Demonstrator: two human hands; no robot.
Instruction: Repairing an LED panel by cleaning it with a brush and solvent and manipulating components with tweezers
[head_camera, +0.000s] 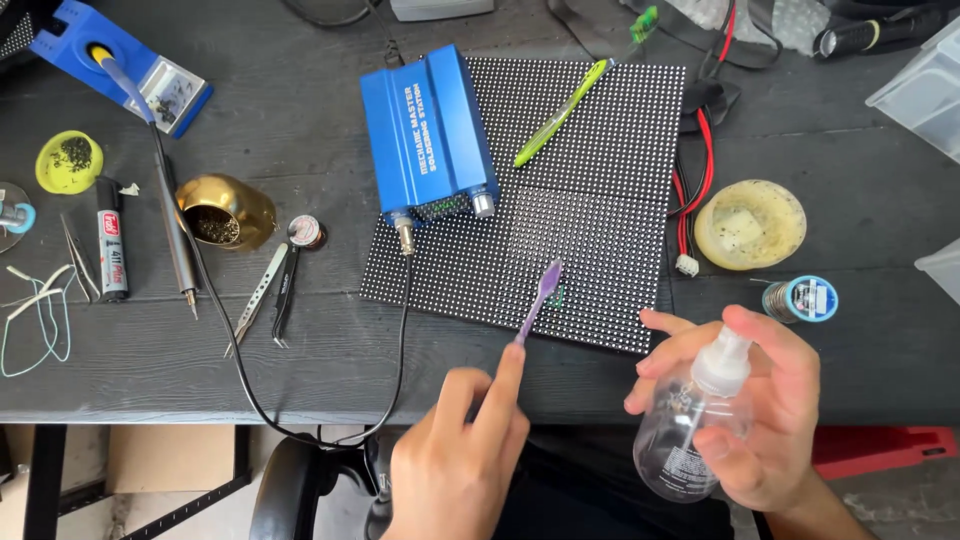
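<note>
Here the left hand (455, 470) grips a purple toothbrush (537, 302), long axis up-right, bristles on the LED panel (590, 210); right hand (760, 410) clasps a spray bottle (695, 425) just right.

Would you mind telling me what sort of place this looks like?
Likely an electronics repair bench: a blue soldering station sits on an LED matrix panel, with a soldering iron and tweezers lying on the dark table.

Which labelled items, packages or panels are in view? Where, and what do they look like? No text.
Blue metal box: top centre, on the panel, white lettering.
LED matrix panel: centre, black, dotted, unlit.
Clear spray bottle: in the right hand, white nozzle, dark print.
Marker: left, white label.
Solder spool: right, blue label.
</note>
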